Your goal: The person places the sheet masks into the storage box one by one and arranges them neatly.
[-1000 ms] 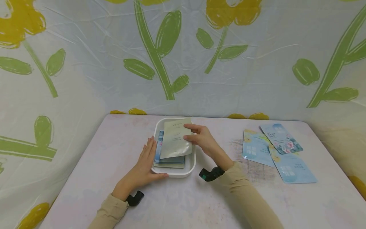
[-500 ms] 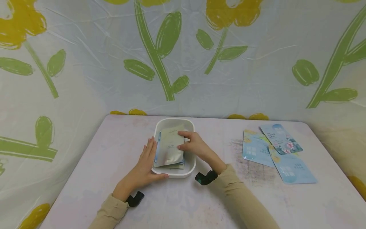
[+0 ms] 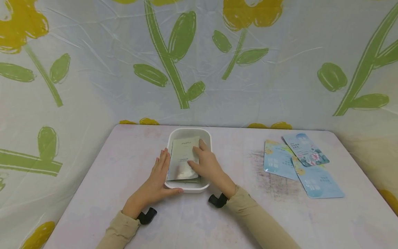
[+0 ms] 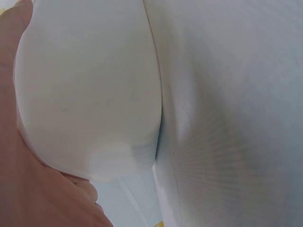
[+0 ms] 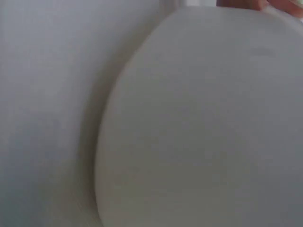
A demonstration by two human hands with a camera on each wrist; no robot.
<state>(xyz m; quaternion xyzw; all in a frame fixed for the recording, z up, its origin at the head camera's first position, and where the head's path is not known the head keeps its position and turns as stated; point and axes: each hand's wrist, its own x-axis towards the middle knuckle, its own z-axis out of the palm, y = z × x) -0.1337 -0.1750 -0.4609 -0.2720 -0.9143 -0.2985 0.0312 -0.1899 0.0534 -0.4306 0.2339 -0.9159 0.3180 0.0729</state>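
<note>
Touching a white, rounded rectangular tray (image 3: 196,190) with the left bare hand (image 3: 157,183), and a flat, pale green, shiny packet (image 3: 182,157) in it with the right bare hand (image 3: 209,166).
Nearest are two beige sleeves (image 3: 259,212), with black pieces (image 3: 147,216) at the wrists, above the pale mottled table (image 3: 192,224). The left fingers are straight along the tray's left wall, the thumb stretched near its front side, grasping nothing. The right thumb and fingers are loosely spread, tips at the packet's right part, not closed around it. The packet lies inside the tray, and below it another packet's edge (image 3: 196,180) shows. To the right, well apart, three light blue, flower-printed flat packets (image 3: 323,185) overlap. Behind hangs a whitish cloth (image 3: 267,93) with green leaves and yellow flowers.
</note>
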